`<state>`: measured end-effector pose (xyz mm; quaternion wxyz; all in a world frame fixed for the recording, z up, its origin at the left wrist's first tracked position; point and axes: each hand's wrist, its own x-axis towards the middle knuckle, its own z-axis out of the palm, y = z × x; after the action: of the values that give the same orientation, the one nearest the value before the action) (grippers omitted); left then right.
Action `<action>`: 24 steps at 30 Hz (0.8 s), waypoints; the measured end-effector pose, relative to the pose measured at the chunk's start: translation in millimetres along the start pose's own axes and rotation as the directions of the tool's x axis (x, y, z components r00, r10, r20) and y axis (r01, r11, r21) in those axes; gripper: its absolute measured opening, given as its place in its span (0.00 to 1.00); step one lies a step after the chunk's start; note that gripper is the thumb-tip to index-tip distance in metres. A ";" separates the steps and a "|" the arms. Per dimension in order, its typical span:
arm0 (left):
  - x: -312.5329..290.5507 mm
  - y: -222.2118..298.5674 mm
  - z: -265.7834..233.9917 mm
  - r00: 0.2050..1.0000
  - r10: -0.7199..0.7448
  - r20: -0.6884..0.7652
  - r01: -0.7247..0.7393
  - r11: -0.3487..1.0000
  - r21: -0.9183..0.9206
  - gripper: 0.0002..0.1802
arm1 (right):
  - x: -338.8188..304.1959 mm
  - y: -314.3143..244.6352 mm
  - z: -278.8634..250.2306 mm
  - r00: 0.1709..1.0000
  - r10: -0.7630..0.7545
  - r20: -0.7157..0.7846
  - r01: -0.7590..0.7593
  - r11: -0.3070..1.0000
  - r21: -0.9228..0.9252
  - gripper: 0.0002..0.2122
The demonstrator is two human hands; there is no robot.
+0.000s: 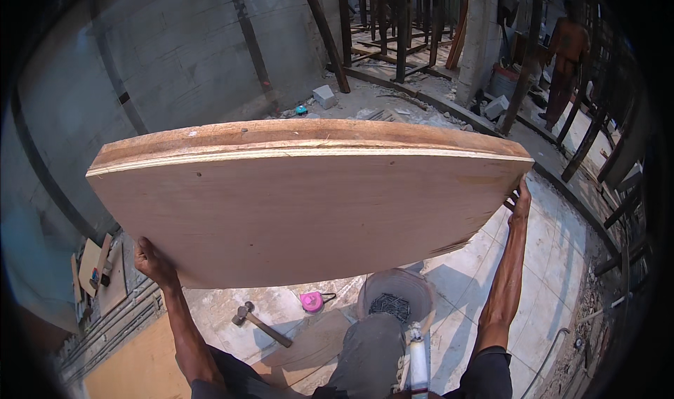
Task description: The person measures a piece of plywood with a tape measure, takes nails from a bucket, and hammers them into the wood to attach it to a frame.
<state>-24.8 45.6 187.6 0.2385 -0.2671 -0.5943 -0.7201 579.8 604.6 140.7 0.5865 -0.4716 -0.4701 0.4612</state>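
A wide plywood panel [309, 220], with a timber batten [309, 132] along its far edge, is held up and tilted in front of me. My left hand [156, 264] grips its lower left edge, thumb showing and the other fingers mostly hidden behind. At the right end my right hand [519, 204] is closed around the edge near the upper corner. Below the panel a claw hammer [261, 324] with a wooden handle lies on the floor, beside a pink tape measure [312, 301]. Close to my knee stands a bucket [425, 297] holding several nails [390, 305].
Plywood offcuts [112, 276] and thin metal pipes [116, 318] lie at the left by a grey wall [182, 55]. A concrete block [324, 96] and a teal object [301, 109] sit beyond the panel. Wooden props [400, 34] stand behind; a person [567, 55] is at far right.
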 end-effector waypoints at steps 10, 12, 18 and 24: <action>61.2 -41.6 -225.0 0.954 0.046 -0.296 0.034 0.965 0.260 0.34 | -67.4 -35.6 154.0 0.935 -0.011 0.354 0.095 0.971 -0.221 0.36; 41.6 -43.7 -289.6 0.931 0.018 -0.365 0.133 0.914 0.384 0.35 | -95.4 -24.5 214.2 0.913 0.034 0.407 0.085 0.959 -0.269 0.37; -5.7 -69.1 -451.2 0.828 -0.177 -0.532 0.431 0.808 0.401 0.37 | -234.0 32.2 396.2 0.844 -0.055 0.534 0.321 0.850 -0.418 0.26; -38.8 -100.0 -560.4 0.739 -0.191 -0.646 0.636 0.513 0.576 0.37 | -372.0 114.2 530.6 0.749 0.094 0.656 0.478 0.609 -0.633 0.37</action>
<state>-118.8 -486.5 4.2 0.2873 0.2161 -0.8040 -0.4737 -4.1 316.6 44.8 0.1822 -0.4342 -0.8388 0.2733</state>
